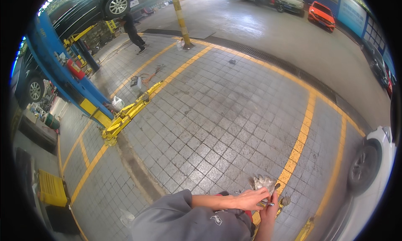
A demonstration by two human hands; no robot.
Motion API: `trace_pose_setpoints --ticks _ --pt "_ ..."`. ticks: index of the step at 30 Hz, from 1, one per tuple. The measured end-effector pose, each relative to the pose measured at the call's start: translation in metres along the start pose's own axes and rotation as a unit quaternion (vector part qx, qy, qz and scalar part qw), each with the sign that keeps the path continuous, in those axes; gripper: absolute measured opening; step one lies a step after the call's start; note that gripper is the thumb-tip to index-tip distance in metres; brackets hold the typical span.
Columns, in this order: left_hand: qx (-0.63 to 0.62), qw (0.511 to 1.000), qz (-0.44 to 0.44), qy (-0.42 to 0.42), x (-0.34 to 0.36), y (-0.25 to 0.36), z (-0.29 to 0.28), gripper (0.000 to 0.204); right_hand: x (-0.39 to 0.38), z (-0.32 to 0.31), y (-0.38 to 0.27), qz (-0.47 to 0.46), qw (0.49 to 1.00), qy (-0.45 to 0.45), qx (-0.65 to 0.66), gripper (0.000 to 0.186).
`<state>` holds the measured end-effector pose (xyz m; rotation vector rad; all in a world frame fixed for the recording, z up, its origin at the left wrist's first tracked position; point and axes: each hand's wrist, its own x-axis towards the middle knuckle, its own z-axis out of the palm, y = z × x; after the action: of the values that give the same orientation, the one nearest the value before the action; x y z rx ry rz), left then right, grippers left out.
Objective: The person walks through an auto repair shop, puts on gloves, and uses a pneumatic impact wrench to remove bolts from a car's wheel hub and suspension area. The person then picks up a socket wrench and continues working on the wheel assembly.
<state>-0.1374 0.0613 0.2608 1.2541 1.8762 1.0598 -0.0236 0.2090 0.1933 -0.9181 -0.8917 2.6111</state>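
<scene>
The fingers [263, 193] of the left hand [248, 200] are closed on the lower end of a stained whitish glove [263, 183], which sticks up above them, in front of the person's body. The right hand [271, 206] is upright just beside it, next to a metal tool [270, 204] with a shiny end; the hands overlap and show small, so I cannot tell what its fingers grip. The left forearm crosses from a grey sleeve [173, 209], and the right one rises from the lower edge.

Beneath them spreads a floor of grey tiles [209, 128], crossed by yellow lines [299, 144]. To the right, near the rim, stands a white car [383, 155]. To the left, well apart from the hands, a yellow lift arm [132, 114] lies low over the tiles at the foot of a blue post [63, 71]. Close to that arm are a white bag [117, 103] and a grey box [135, 82].

Farther off, a dark car [81, 15] is raised above the floor, with a person in dark clothes [132, 31] near it. Beyond a striped pole [179, 17], an orange-red car [322, 15] stands at the upper right.
</scene>
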Motion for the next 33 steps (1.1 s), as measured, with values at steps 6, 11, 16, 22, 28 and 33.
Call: trace_pose_setpoints --ticks 6,11,16,22,28,33 --pt "-0.075 0.991 -0.05 0.098 0.086 -0.039 -0.003 0.043 0.055 -0.005 -0.059 0.013 0.993 -0.086 0.079 0.042" --pt "-0.099 0.987 -0.06 0.114 0.207 -0.059 -0.025 0.043 0.131 -0.014 -0.127 -0.017 0.993 -0.118 0.015 0.054" --pt "-0.123 0.982 -0.049 0.132 0.329 -0.033 -0.045 0.043 0.218 -0.028 -0.229 -0.031 0.996 -0.066 -0.051 0.046" --pt "-0.029 0.978 -0.042 0.2 0.458 -0.024 -0.077 0.055 0.327 -0.025 -0.334 -0.153 0.942 -0.108 -0.279 0.052" --pt "-0.271 0.948 -0.109 0.127 0.553 -0.083 -0.097 0.069 0.439 -0.022 -0.365 -0.002 0.971 -0.076 -0.225 0.034" --pt "-0.26 0.948 -0.178 0.048 0.703 -0.133 -0.155 0.055 0.564 -0.021 -0.433 -0.03 0.983 -0.011 -0.181 0.025"
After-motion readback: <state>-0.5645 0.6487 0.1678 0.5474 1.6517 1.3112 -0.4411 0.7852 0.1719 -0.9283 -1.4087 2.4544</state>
